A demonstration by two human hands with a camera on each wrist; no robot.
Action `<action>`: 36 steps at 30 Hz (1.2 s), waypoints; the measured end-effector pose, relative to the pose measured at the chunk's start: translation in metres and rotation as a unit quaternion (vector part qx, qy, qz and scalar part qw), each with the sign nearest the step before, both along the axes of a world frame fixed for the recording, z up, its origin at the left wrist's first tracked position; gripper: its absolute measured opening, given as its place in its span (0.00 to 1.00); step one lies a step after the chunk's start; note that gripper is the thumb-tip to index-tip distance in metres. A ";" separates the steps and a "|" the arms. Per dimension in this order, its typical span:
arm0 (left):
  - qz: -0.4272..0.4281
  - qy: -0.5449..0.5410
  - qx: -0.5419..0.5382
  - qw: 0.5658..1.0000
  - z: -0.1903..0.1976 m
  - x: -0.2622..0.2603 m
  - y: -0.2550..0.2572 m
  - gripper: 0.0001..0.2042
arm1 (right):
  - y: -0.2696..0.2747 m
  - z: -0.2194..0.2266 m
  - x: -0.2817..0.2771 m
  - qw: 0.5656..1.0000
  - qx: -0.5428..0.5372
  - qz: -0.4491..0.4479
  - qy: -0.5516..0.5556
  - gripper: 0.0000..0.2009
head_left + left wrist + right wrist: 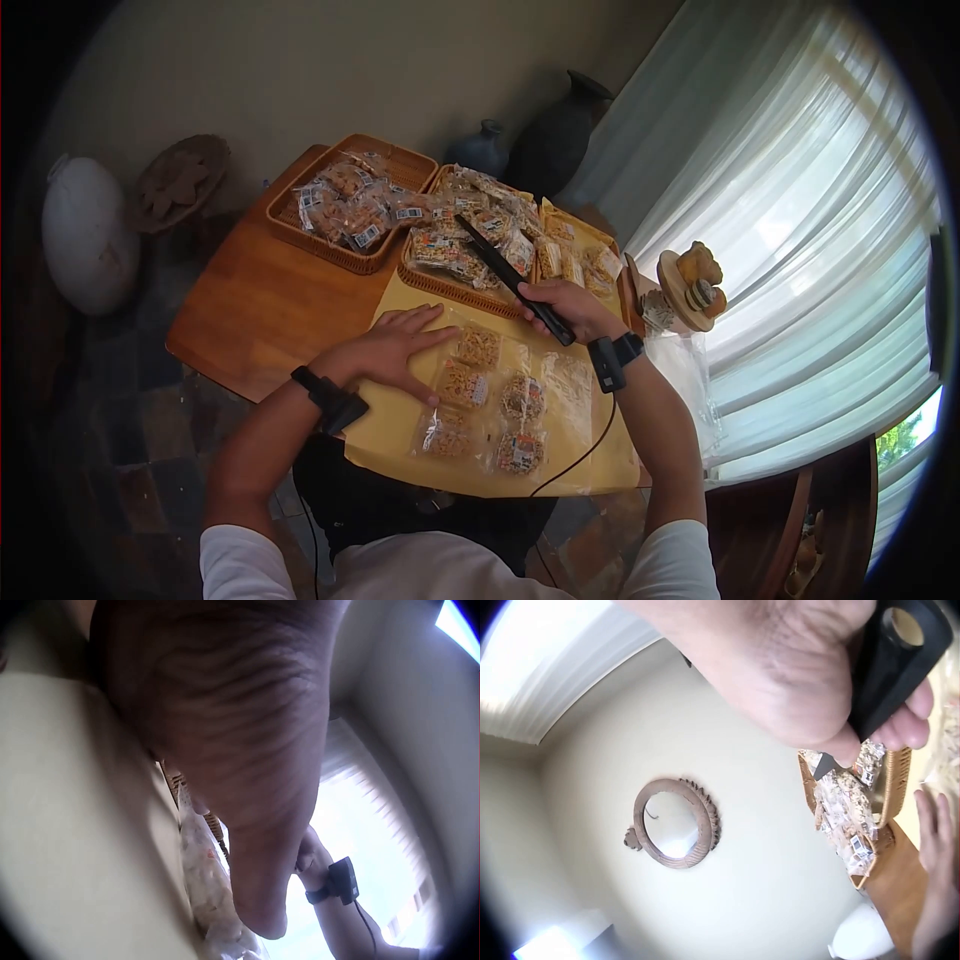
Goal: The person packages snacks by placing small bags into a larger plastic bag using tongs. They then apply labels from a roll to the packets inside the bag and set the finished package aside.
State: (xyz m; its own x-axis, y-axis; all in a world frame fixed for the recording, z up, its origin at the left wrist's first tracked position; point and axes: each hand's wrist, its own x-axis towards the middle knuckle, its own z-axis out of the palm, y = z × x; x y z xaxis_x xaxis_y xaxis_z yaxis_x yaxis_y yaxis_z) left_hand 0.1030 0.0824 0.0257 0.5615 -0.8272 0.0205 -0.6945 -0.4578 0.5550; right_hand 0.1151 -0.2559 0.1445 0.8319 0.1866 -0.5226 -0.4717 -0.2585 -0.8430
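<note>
Across the worktop, eleven to one o'clock, baskets hold snack packets; left hand spreads, right hand grips black tool.

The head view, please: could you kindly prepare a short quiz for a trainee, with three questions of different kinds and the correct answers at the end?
1. Fill in the missing word: the right hand holds a long tool whose colour is ____.
2. True or false: the left hand has its fingers spread over the yellow sheet.
3. Choose one: what does the leftmost wicker basket hold?
A) loose fruit
B) wrapped packets
C) glass bottles

Key: 1. black; 2. true; 3. B
</note>
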 end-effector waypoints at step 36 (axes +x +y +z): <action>0.011 0.007 0.049 0.999 0.006 0.005 -0.007 0.63 | -0.200 -0.058 -0.360 0.991 -0.002 -0.125 0.054 0.12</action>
State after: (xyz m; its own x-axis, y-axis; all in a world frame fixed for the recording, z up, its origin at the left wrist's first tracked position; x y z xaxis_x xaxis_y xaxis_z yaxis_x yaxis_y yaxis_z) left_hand 0.1080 0.0749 0.0314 0.5794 -0.8122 -0.0678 -0.6762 -0.5254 0.5164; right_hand -0.2445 -0.4557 0.0869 0.7911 -0.0194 -0.6114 -0.6086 -0.1255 -0.7835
